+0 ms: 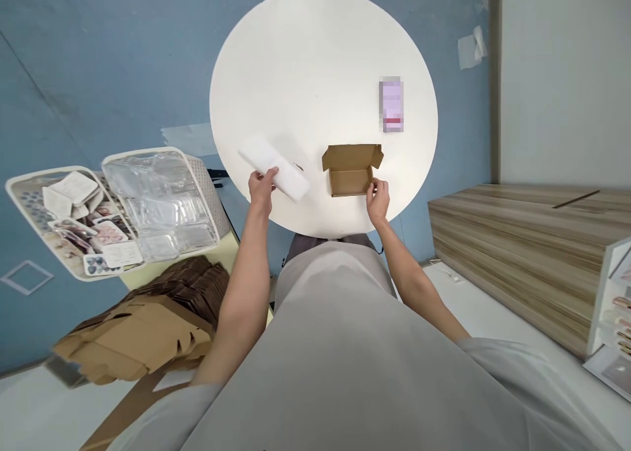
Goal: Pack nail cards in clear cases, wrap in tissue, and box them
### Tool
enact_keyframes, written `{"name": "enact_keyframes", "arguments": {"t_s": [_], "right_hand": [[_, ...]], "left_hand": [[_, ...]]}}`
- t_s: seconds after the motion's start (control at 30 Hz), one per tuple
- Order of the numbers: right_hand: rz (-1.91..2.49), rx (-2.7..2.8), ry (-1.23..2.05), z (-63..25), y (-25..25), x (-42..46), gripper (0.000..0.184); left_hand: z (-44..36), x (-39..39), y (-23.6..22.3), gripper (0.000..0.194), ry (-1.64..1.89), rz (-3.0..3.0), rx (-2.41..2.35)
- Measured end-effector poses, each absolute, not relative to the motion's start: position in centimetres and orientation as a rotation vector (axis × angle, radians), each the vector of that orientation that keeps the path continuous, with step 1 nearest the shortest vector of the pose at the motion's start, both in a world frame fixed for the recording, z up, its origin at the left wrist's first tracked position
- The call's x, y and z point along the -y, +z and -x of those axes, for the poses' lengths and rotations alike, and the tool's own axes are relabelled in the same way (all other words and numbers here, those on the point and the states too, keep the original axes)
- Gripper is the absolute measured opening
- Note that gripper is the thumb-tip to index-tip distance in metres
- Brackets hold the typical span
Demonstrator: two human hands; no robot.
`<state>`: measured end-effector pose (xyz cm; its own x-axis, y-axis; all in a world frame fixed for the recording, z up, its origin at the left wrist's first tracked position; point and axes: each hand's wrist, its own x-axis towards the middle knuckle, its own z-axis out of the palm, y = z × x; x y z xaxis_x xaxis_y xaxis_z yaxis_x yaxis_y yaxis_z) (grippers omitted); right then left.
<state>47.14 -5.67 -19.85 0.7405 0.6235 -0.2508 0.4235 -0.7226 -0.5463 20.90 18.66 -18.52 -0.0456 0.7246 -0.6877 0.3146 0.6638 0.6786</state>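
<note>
A small open brown cardboard box (350, 169) sits near the front edge of a round white table (320, 63), its lid flap standing up behind it. My right hand (378, 196) pinches the box's front right corner. My left hand (260, 185) is closed on the near end of a long white foam-like sheet (273, 166), which lies slanted on the table to the left of the box. A small purple packet (391, 104) lies farther back on the right, apart from both hands.
To my left stand two white baskets, one with clear plastic cases (160, 198) and one with printed cards (73, 221). A pile of flat brown cardboard blanks (148, 326) lies below them. A wood-grain bench (522, 240) and white shelf unit (616, 306) stand on the right.
</note>
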Motion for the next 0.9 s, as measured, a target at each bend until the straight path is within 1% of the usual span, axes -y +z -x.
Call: {"name": "enact_keyframes", "arguments": {"t_s": [0.07,0.2,0.27,0.33,0.43,0.53,0.6,0.7,0.8,0.9], "right_hand": [[2.432,0.793,0.569,-47.3,-21.1,6.2,0.044],[2.305,0.787,0.581,-47.7,-23.1,6.6,0.04],[2.248,0.785,0.625,-47.9,-23.3,6.7,0.039],[2.218,0.732,0.668,-48.0,-22.8,7.1,0.041],[2.135,0.556,0.79,-47.9,-20.9,8.6,0.055],[1.855,0.351,1.093,-47.4,-18.5,10.6,0.078],[1.68,0.268,1.257,-47.1,-17.2,11.8,0.086],[1.71,0.32,1.266,-47.4,-16.2,12.6,0.082],[1.829,0.385,1.174,-48.4,-16.6,12.4,0.067],[1.846,0.41,1.178,-49.5,-17.6,11.8,0.056]], "left_hand": [[-20.6,-15.5,-16.5,0.032,0.452,-0.801,-1.568],[-21.3,-8.4,-13.1,0.044,0.518,-0.488,-1.392],[-22.6,-5.3,-12.0,0.046,0.5,-0.348,-1.315],[-24.2,-3.0,-11.3,0.046,0.471,-0.253,-1.261],[-26.6,-0.7,-11.3,0.043,0.428,-0.189,-1.206],[-28.7,0.8,-11.9,0.041,0.371,-0.168,-1.195],[-29.7,1.6,-12.6,0.04,0.333,-0.163,-1.213],[-30.4,2.0,-13.6,0.041,0.283,-0.189,-1.225],[-30.2,1.1,-14.6,0.043,0.356,-0.252,-1.223],[-29.2,-0.9,-15.6,0.046,0.441,-0.345,-1.243]]}}
